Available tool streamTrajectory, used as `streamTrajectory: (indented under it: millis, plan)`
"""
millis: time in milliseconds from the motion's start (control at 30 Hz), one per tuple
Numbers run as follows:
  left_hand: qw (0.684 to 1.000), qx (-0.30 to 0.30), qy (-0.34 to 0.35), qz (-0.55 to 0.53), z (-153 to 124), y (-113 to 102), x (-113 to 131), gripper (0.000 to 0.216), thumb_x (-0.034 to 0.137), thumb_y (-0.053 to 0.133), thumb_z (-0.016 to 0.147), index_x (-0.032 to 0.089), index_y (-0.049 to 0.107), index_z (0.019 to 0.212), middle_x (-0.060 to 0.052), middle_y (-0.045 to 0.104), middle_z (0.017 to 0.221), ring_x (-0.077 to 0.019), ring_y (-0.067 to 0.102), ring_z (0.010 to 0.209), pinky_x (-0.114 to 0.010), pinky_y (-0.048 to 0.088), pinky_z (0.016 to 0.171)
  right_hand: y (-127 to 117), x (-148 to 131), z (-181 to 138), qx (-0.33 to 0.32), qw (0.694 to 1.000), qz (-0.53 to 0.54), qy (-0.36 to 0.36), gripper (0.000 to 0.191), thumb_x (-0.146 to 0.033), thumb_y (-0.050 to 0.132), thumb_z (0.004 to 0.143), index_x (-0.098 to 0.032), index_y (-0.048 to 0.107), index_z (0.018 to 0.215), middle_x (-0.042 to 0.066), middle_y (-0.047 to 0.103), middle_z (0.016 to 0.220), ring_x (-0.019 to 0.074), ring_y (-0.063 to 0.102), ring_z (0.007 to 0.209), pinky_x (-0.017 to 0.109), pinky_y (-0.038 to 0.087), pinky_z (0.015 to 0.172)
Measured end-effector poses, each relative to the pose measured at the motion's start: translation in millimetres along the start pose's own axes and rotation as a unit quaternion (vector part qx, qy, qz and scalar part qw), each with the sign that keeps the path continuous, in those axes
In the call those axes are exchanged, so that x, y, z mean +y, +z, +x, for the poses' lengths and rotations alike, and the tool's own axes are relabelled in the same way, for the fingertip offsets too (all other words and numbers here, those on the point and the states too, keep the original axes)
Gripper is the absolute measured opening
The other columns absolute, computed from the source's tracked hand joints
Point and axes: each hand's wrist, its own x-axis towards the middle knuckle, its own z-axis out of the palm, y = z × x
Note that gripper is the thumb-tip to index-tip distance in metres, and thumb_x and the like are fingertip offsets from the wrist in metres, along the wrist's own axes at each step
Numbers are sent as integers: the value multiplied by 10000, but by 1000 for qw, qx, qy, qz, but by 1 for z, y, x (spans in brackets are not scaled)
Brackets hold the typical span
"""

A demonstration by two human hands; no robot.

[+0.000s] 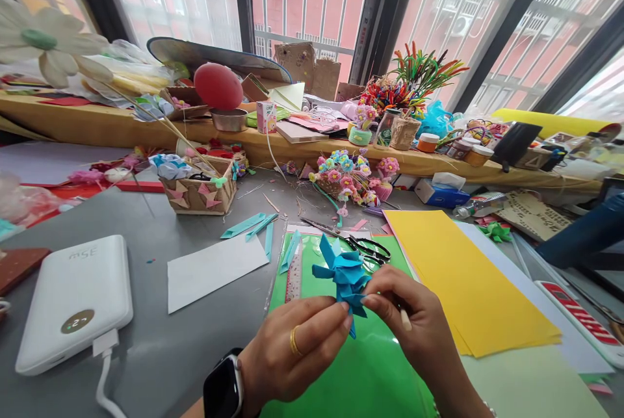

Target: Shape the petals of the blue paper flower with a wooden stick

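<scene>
Both my hands hold a blue folded paper flower (345, 270) above a green sheet (370, 366). My left hand (297, 350), with a gold ring and a dark smartwatch on the wrist, pinches the flower's base from the left. From the right, my right hand (414, 324) pinches the same base, and a thin white stick shows between its fingers. Just behind the flower lie black scissors (363, 248) and a clear ruler (294, 275).
A white power bank (73, 301) with a cable lies at left, with white paper (214, 272) and blue paper strips (251, 226) nearby. Yellow sheets (463, 281) lie at right. A cardboard box (199, 194), paper flower bouquets (348, 177) and craft clutter fill the back ledge.
</scene>
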Motion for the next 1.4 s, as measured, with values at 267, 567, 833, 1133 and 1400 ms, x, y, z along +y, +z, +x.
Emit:
streamTrajectory:
  millis: [267,567,833,1133,1400]
  plan:
    - [995,53,-80,1,0,8,5,168,122,582,779,205,537,917,-54,615,899,-135,623,773,-212,527,704,5,-2,-6,90,974,-111,-176,117,-108,566,797,-200,634,820,20,588,703,116,586,605,198,488,531]
    - [766,103,-449,-448,17,14,3,216,341,673,709,159,557,710,7,565,679,-108,563,612,-210,485,575,6,-4,-6,115,956,-160,-219,115,-111,554,801,-190,635,818,21,619,685,118,612,588,204,506,523]
    - [581,35,-518,-627,16,16,-2,286,316,762,608,125,681,804,-12,639,685,-83,572,601,-155,450,552,11,7,-16,112,949,-180,-235,102,-142,576,806,-199,630,872,13,578,685,114,575,563,214,468,485]
    - [584,3,-520,-623,18,15,-1,184,223,752,629,116,635,723,9,596,602,-67,527,526,-155,405,473,10,-3,-11,106,973,-125,-161,73,-114,580,786,-173,612,757,7,526,682,99,525,562,193,428,461]
    - [589,-7,-554,-588,21,13,-2,228,233,758,606,108,599,711,3,590,610,-73,516,528,-175,400,483,14,3,-13,120,983,-104,-97,98,-127,554,798,-190,588,732,3,519,686,113,513,592,205,404,482]
